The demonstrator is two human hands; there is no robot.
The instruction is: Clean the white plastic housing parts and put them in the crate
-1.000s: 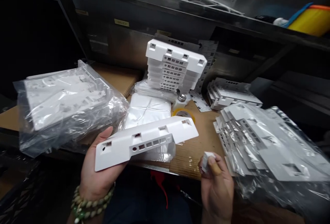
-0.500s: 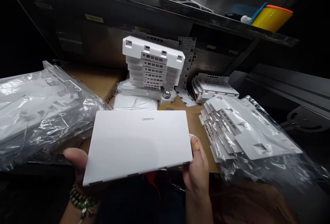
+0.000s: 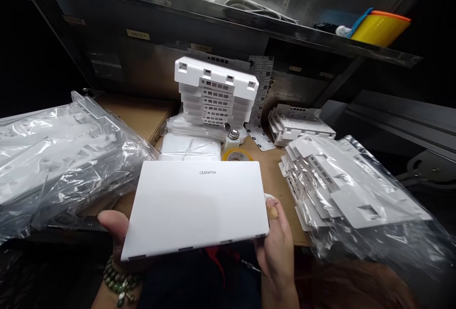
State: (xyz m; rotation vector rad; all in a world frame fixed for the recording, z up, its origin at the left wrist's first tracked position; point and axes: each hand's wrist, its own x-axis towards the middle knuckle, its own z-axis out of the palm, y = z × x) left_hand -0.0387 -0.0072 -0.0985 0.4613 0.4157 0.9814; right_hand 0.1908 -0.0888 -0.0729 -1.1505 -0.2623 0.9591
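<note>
A loosely cupped left hand [image 3: 119, 233] and a closed right hand [image 3: 278, 242] held a white panel [image 3: 199, 209] low at center frame; the loose left-side hold risked a slip.

1. Left hand [image 3: 116, 227] at left end of white HUAWEI panel [image 3: 199, 209], fingers hidden; right hand [image 3: 280, 247] grips right edge
2. White housing stack [image 3: 218, 72], bottle [image 3: 232, 143], yellow tape roll [image 3: 238, 153] behind panel
3. Bagged parts [image 3: 356, 190] on right of bench [image 3: 269, 171]
</note>
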